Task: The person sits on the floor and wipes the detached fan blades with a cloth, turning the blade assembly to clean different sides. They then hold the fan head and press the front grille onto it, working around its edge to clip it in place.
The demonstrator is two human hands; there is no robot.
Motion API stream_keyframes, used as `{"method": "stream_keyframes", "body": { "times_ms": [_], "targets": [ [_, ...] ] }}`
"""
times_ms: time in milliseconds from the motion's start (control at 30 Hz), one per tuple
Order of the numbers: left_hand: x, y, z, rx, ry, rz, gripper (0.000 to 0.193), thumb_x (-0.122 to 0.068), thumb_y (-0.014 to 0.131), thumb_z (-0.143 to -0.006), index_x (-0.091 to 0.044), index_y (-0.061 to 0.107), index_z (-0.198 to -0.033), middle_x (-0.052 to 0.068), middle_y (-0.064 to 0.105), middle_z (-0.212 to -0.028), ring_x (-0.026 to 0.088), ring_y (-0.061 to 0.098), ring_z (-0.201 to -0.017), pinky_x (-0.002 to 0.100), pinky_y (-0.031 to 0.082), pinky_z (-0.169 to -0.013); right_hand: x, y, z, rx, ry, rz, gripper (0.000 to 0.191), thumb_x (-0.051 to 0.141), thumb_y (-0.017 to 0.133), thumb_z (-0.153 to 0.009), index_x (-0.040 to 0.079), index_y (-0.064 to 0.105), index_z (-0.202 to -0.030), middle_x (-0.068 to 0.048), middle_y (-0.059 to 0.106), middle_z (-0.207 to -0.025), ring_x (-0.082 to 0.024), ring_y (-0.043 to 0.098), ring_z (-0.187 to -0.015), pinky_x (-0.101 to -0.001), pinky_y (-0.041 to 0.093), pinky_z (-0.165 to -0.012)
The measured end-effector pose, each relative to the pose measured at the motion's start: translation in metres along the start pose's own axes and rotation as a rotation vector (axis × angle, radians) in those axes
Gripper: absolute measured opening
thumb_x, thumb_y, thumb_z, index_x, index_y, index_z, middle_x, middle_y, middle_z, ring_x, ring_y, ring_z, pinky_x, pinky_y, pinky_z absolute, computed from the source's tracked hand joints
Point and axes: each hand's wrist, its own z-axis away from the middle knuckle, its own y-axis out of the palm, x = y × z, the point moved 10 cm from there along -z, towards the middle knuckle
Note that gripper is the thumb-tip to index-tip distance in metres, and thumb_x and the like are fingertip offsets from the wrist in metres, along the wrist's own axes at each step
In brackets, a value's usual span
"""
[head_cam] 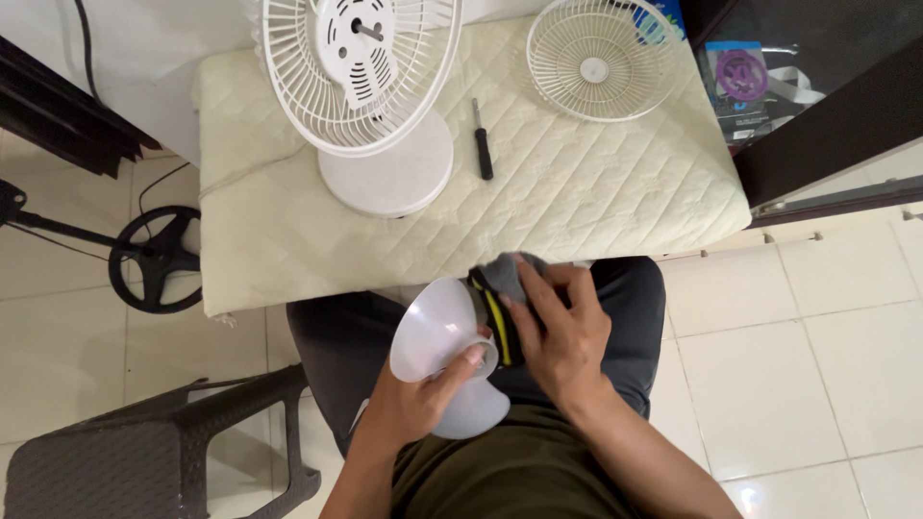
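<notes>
While the left hand grips a translucent fan blade over the lap, the right hand presses a grey cloth against it: wiping looks underway. Next, turning the blade seems needed. On the counter sit the fan, grille and screwdriver.

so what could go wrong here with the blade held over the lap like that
1. The left hand holds the translucent fan blade by its hub over the lap, unsupported; pressure from the grey cloth under the right hand could flex it or make it slip to the tiled floor.
2. The screwdriver lies loose on the quilted table cover and might roll off.
</notes>
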Motion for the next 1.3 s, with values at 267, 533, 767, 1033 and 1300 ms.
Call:
{"method": "stream_keyframes", "body": {
  "times_ms": [267,533,767,1033,1300],
  "targets": [
    [0.006,-0.047,0.002,-0.330,0.125,0.154,0.028,-0.022,0.063,-0.100,0.000,0.071,-0.116,0.007,0.074,-0.100,0.015,0.070,-0.090,0.031,0.056,-0.080,-0.026,0.020,0.033,0.086,0.030,-0.215,0.045,0.002,0.085,-0.078,0.003,0.073,-0.121,-0.011,0.060,-0.099,-0.021,0.062,-0.080,-0.0317,0.052,-0.066],
    [0.011,-0.043,-0.003,-0.331,0.080,0.183,0.028,-0.023,0.061,-0.102,-0.001,0.073,-0.114,0.005,0.074,-0.099,0.014,0.068,-0.090,0.029,0.054,-0.080,-0.029,-0.016,0.009,-0.065,0.082,-0.221,0.043,0.001,0.082,-0.086,-0.002,0.065,-0.125,-0.012,0.061,-0.108,-0.022,0.062,-0.092,-0.0339,0.052,-0.075],
    [0.015,-0.039,0.003,-0.351,0.125,0.211,0.030,-0.023,0.063,-0.099,0.002,0.070,-0.116,0.006,0.073,-0.104,0.017,0.068,-0.094,0.030,0.054,-0.084,0.017,0.006,0.010,0.035,-0.149,-0.110,0.045,0.009,0.090,-0.072,0.009,0.075,-0.115,-0.011,0.058,-0.099,-0.021,0.060,-0.073,-0.0340,0.049,-0.057],
    [0.022,-0.065,0.004,-0.398,0.105,0.240,0.029,-0.024,0.064,-0.100,0.002,0.073,-0.110,0.006,0.074,-0.099,0.018,0.068,-0.092,0.031,0.054,-0.085,-0.024,0.019,0.015,0.054,-0.060,-0.129,0.037,0.005,0.087,-0.082,0.004,0.076,-0.117,-0.010,0.060,-0.101,-0.017,0.061,-0.076,-0.0293,0.053,-0.060],
    [0.019,-0.042,-0.003,-0.340,0.076,0.213,0.029,-0.023,0.063,-0.100,0.001,0.072,-0.115,0.004,0.073,-0.099,0.014,0.066,-0.092,0.029,0.053,-0.082,0.000,-0.024,0.009,-0.143,-0.204,-0.129,0.038,0.004,0.086,-0.079,0.000,0.073,-0.115,-0.013,0.060,-0.103,-0.021,0.061,-0.084,-0.0295,0.054,-0.064]
  ]
}}
